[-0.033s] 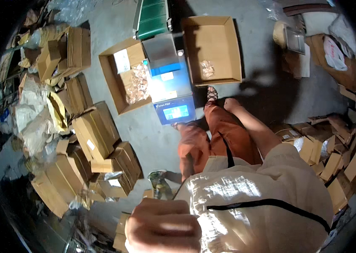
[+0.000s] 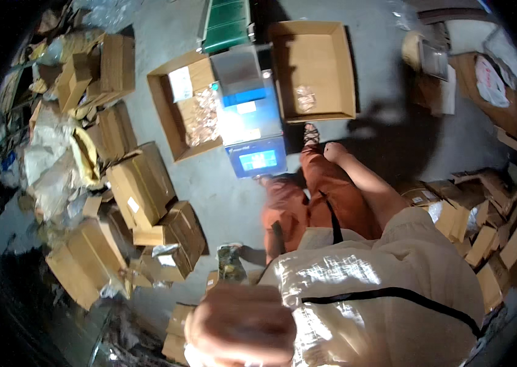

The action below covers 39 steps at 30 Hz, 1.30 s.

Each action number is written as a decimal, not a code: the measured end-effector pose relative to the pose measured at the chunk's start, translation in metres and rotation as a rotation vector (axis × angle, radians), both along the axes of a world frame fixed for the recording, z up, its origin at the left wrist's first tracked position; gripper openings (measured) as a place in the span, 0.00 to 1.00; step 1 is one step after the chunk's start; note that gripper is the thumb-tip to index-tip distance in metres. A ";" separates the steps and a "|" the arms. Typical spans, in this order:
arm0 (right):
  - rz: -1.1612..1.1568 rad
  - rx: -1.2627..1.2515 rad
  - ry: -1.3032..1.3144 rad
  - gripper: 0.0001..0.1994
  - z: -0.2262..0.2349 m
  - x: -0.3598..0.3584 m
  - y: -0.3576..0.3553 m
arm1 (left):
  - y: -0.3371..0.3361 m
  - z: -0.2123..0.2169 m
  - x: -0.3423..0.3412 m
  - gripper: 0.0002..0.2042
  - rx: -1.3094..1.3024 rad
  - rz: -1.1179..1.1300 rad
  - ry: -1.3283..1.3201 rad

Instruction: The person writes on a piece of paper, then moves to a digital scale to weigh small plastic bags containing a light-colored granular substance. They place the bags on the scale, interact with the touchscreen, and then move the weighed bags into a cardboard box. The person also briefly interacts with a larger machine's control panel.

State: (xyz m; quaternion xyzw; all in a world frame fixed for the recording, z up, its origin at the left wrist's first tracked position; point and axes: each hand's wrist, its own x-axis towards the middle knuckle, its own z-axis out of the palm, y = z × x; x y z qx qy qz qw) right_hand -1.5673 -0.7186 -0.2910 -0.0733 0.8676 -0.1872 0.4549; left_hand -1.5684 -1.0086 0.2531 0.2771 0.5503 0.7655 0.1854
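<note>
Left hand (image 2: 241,324) clenched close under the camera, same as before; right hand's grip indiscernible.

Boxes (image 2: 141,183) all matt brown cardboard, some w/ crumpled paper. Floor (image 2: 209,189) rough grey concrete. Scale (image 2: 249,116) has a smooth metal pan, glossy blue plastic body, lit screen. Shirt (image 2: 393,275) pale cloth w/ slight sheen; trousers (image 2: 319,196) matt rust cloth.
</note>
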 end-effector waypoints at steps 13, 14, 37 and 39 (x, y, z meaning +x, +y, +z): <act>-0.261 0.049 -0.185 0.37 -0.059 0.034 -0.109 | 0.035 -0.366 0.210 0.09 -0.757 0.923 -1.285; -0.291 0.024 -0.230 0.40 -0.062 0.041 -0.119 | 0.037 -0.384 0.228 0.08 -0.600 0.974 -1.273; -0.884 -0.111 0.276 0.37 -0.134 0.132 -0.177 | -0.024 -0.491 0.321 0.07 -1.316 0.481 -0.835; -0.861 -0.057 0.285 0.39 -0.146 0.135 -0.167 | -0.026 -0.490 0.319 0.07 -1.255 0.513 -0.841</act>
